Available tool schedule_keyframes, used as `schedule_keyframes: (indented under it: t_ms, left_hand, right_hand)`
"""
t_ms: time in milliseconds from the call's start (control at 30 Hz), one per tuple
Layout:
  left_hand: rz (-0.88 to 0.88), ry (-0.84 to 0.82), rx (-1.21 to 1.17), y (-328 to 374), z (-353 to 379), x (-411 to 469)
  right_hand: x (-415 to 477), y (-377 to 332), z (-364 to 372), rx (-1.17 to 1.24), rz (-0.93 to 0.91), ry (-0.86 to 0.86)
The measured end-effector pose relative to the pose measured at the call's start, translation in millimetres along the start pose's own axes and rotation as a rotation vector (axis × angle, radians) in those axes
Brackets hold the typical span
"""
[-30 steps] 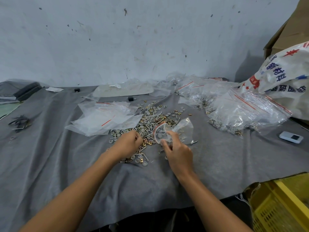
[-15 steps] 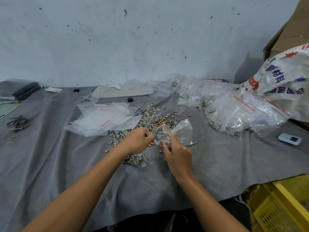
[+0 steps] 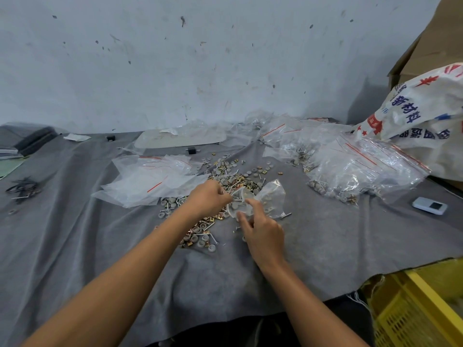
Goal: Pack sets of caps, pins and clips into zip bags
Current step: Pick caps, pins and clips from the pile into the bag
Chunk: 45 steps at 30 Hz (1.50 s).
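Filled bags (image 3: pixel 360 169) crowd the right; grey cloth (image 3: pixel 75 246) lies open nearside.

Lying loose on the grey-clothed table (image 3: pixel 87 246): caps, pins and clips (image 3: pixel 226 171). Beside them, empty zip bags (image 3: pixel 150 181) left, filled bags (image 3: pixel 363 169) right.
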<state>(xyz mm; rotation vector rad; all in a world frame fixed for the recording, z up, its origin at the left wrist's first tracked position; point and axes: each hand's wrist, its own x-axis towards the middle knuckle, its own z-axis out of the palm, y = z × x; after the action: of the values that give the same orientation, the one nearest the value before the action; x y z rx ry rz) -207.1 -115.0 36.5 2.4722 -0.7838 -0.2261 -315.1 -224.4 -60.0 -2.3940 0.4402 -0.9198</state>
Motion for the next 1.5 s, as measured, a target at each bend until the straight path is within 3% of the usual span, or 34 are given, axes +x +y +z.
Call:
schedule_keyframes:
  t_ms: [1133, 1333, 1500]
  left_hand:
    - [0.046, 0.098, -0.073, -9, 4, 5]
    - [0.143, -0.028, -0.205, -4, 2, 1]
    - [0.067, 0.059, -0.176, -21, 4, 3]
  right_hand:
    - [0, 1, 1, 0.009, -0.005, 0.004]
    - [0, 1, 1, 0.013, -0.022, 0.031]
    - [0, 2, 2, 0.012, -0.026, 0.042]
